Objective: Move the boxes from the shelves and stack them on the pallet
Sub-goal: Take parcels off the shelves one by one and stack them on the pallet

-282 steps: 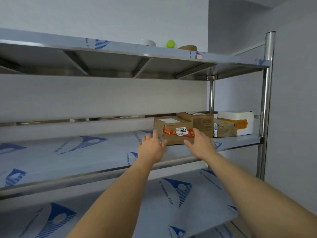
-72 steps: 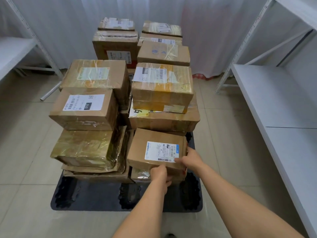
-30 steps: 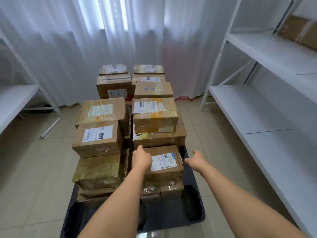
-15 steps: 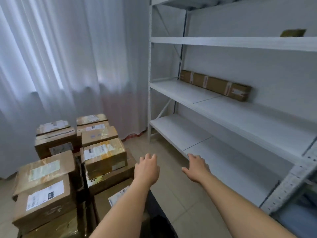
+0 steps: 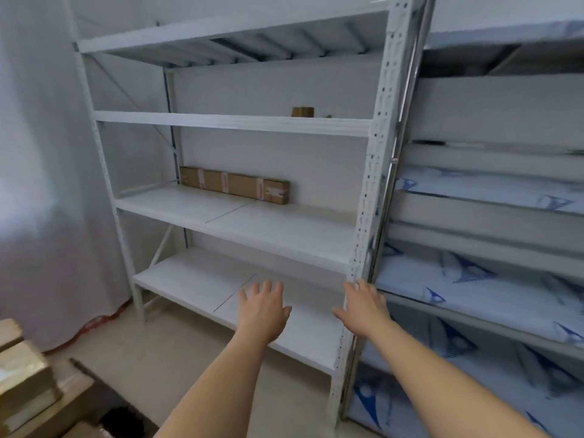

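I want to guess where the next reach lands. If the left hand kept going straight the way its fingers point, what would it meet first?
Probably the lowest white shelf board: the left hand is open, fingers pointing forward and up over it. Depth is unclear from one view.

we're in a storeroom, a small stock or parcel room by the look of it. a white steel rack [image 5: 234, 124] with slotted uprights fills the wall ahead, and a long carton [image 5: 234, 184] lies on its middle shelf, against the wall. right beside it we get a metal rack [image 5: 493, 298] whose shelves wear blue-printed protective film. taped boxes [image 5: 22, 377] sit stacked low at our left on a black pallet [image 5: 123, 422]. plain tiled floor [image 5: 177, 358], a white curtain [image 5: 41, 184] on the left.
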